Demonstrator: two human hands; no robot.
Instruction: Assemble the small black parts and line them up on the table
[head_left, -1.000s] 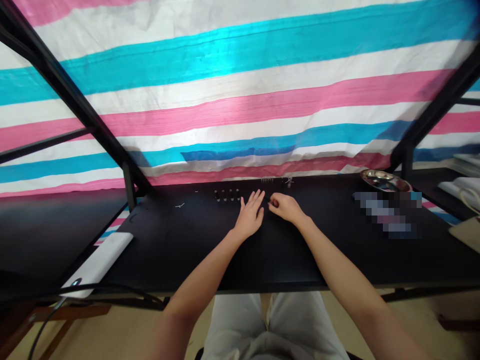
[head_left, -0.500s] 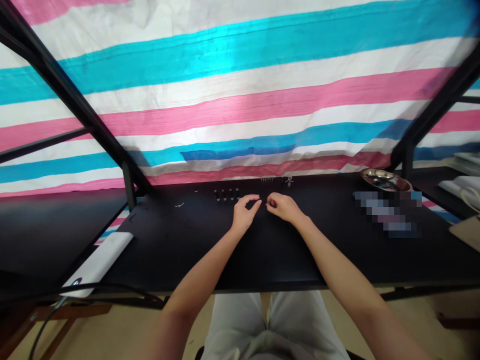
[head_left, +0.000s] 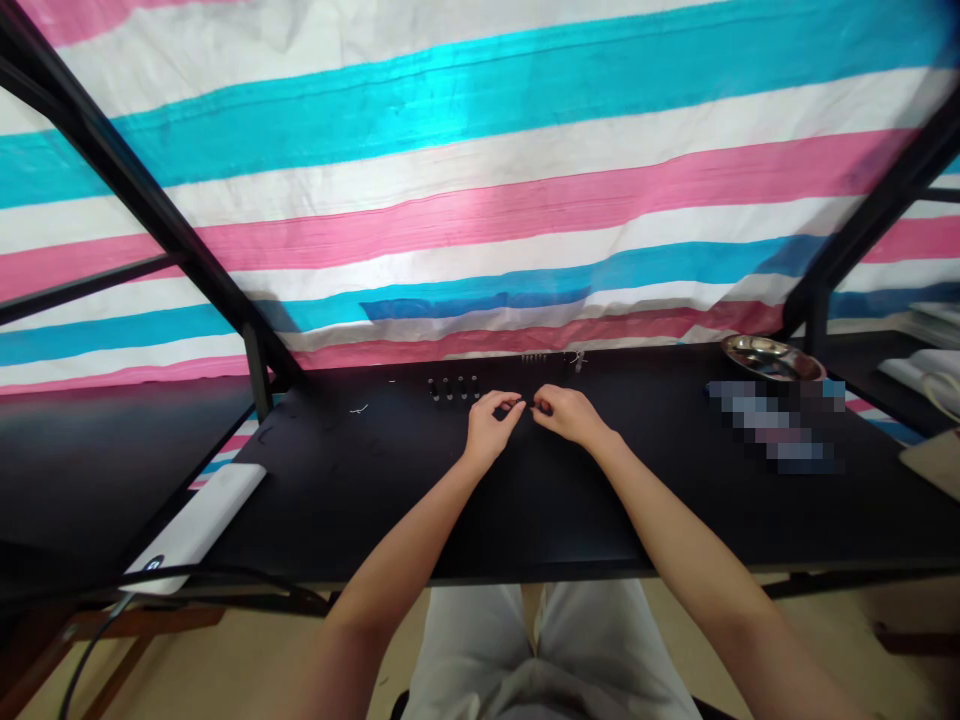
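Now the left hand (head_left: 489,425), flat a second ago, curls, fingertips meeting the right hand (head_left: 568,414), which pinches a small dark part (head_left: 534,404) whose axis is unclear, near the row of knobs (head_left: 453,388).

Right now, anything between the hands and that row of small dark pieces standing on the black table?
Nothing visible. The left hand sits just in front of the row of small dark upright pieces on the black table, bare surface between. The right hand pinches something too small to identify.

The table (head_left: 360,500) has a smooth, matt black top on a dark metal frame (head_left: 135,190). Behind it hangs a woven plastic sheet (head_left: 480,150) — faintly shiny, creased. The bowl (head_left: 771,358) is polished metal, and the trousers (head_left: 540,650) are pale, soft cloth.
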